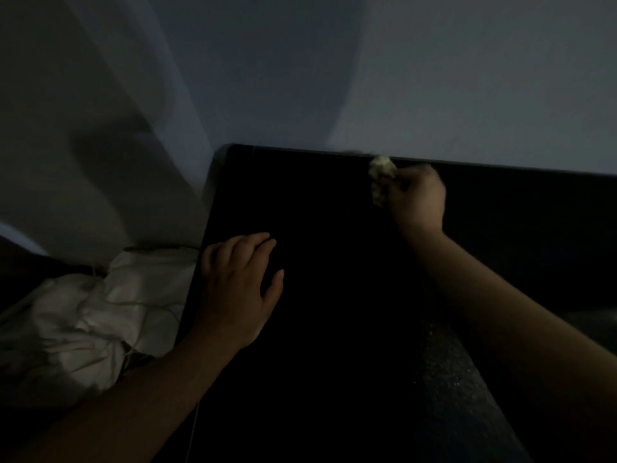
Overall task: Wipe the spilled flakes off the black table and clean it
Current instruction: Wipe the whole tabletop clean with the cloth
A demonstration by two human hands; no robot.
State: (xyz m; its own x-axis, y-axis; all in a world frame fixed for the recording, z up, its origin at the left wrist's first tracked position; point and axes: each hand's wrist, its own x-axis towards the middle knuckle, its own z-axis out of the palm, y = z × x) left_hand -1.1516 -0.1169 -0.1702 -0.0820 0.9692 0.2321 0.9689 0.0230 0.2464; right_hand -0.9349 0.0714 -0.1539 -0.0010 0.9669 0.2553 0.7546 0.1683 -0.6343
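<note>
Head view, very dim. Grip of right hand [417, 202]: fingers curled round a pale crumpled wad [380, 180], tissue or cloth, cannot tell which. The wad protrudes from the finger side of the fist, toward the table's left edge. The wad sits at the far edge of the black table [317, 202], roughly midway along it, with its far end touching or just at the rim where the table meets the wall [434, 78].

Wad orientation: long axis runs from far edge toward near edge, about square to the rim. Judgement: held bunched so a broad side drags along the back strip, where flakes would lodge.

Left hand [240, 285]: fingers spread and relaxed, palm down on the table near its left edge, holding nothing. Probably bracing the reach.

Flakes: none distinguishable on the dark top. A speckled grey patch [444, 372] near the near edge, under the right forearm; flakes or fabric, undetermined.

Off the left edge: a heap of white crumpled cloth [90, 315].
</note>
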